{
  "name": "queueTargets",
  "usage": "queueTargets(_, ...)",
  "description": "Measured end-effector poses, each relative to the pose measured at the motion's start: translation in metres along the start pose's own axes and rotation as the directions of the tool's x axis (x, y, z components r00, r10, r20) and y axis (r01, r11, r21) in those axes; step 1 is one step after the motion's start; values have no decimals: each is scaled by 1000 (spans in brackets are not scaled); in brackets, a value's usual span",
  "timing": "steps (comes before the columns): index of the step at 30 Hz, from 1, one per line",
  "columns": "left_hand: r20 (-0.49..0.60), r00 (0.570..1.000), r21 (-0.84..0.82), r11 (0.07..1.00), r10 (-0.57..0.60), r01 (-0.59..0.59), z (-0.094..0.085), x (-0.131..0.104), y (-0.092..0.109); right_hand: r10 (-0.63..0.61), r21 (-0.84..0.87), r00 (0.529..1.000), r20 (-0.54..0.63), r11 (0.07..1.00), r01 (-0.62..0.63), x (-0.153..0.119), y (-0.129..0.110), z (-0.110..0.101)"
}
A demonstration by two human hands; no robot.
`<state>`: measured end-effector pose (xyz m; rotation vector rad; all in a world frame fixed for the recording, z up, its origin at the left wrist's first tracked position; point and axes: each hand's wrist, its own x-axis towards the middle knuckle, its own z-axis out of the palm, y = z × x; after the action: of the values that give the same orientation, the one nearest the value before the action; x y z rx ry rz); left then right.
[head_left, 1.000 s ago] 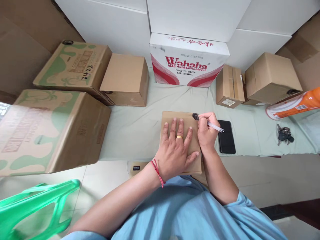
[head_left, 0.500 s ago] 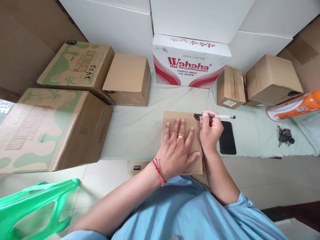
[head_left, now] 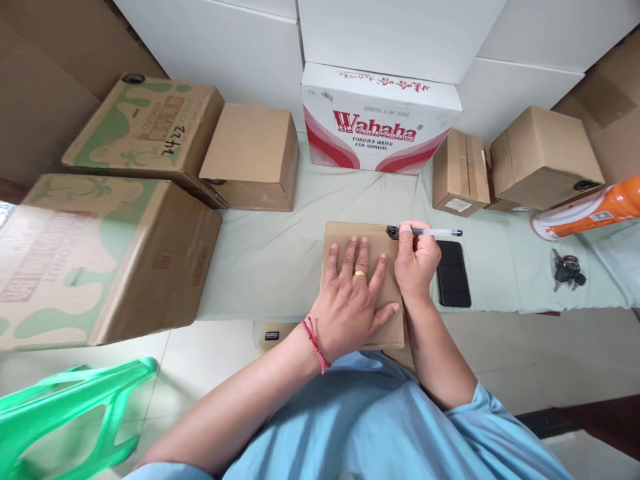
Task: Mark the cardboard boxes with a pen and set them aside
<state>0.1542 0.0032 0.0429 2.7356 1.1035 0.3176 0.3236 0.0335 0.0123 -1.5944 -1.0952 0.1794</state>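
On the table (head_left: 265, 273), phone (head_left: 454, 274) right of the cardboard (head_left: 346, 229), keys (head_left: 569, 271) farther right, water carton (head_left: 375, 127) behind.

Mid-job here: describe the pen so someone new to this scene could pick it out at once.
Start at the white-and-red Wahaha carton at the back; nearer, the left hand lies flat on brown cardboard. To its right, the right hand holds the pen. Its slim, pale barrel and dark end set it apart from the flat black phone nearby.

Pale green tablecloth (head_left: 265, 267) bearing a cardboard piece (head_left: 393, 285) at the front edge, smartphone (head_left: 454, 277), keys (head_left: 569, 275), orange-and-white canister (head_left: 590, 211), Wahaha water carton (head_left: 375, 143), coconut cartons (head_left: 135, 127) and plain brown boxes (head_left: 250, 143).
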Motion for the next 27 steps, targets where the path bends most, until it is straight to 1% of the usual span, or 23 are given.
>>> queueTargets(7, 7, 1000, 22, 1000, 5, -6, -2, 1, 0, -18, -47, 998, -58, 999, 15, -1, -2, -1)
queueTargets(14, 1, 1000, 13, 1000, 5, -5, 0, 0, 0, 4, -68, 990, -139, 998, -14, -3, -4, -3)
queueTargets(17, 4, 1000, 6, 1000, 1, -1, 0, 0, 0, -19, -76, 982, -188, 997, 5, -6, -5, -3)
queueTargets(20, 16, 1000, 5, 1000, -2, 2, -1, 0, 0, -63, -47, 973, -221, 997, 54, -6, -2, -6)
queueTargets(22, 21, 1000, 8, 1000, 2, -2, -2, 1, 0, -121, -74, 975, -186, 991, 109, -4, 4, -15)
queueTargets(24, 25, 1000, 9, 1000, 6, -6, -3, 1, 0, -198, -171, 976, -92, 969, 180, 2, 17, -34)
queueTargets(25, 27, 1000, 7, 1000, 7, -7, -4, 1, 0, -230, -240, 972, -37, 947, 215, 5, 26, -48)
queueTargets(27, 32, 999, 0, 1000, 6, -6, -4, 1, 0, -264, -394, 963, 61, 880, 266, 13, 49, -83)
